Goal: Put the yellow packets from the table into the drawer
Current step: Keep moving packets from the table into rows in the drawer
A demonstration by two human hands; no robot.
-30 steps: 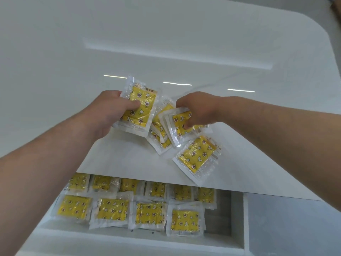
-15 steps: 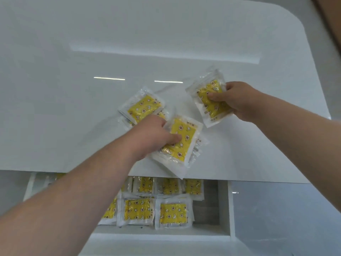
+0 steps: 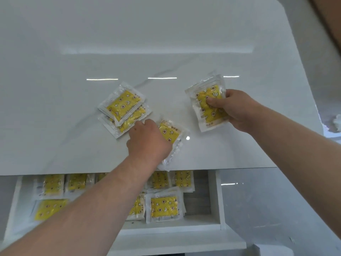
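Head view, looking down on a white desk [image 3: 73,126] with an open drawer [image 3: 215,198] below its near edge.

Left hand [image 3: 147,143]: at centre frame, low over the desk near the front edge. Its fingers are curled on a yellow packet [image 3: 170,134], which sticks out to the right of and below the hand. The fingertips are hidden, so the exact hold is not visible.

Right hand [image 3: 238,109]: right of centre, gripping a second yellow packet [image 3: 210,117] with the thumb pressed on its printed face and the fingers behind. Extra clear edges show at its upper left; whether one packet or two are held cannot be told.

On the desk: a stack of two packets [image 3: 123,108], left of centre, overlapping and askew, just beside the left hand's knuckles.

In the drawer: stored yellow packets [image 3: 163,206] lying flat in rows, partly hidden by the left forearm. The right end of the drawer shows bare floor.
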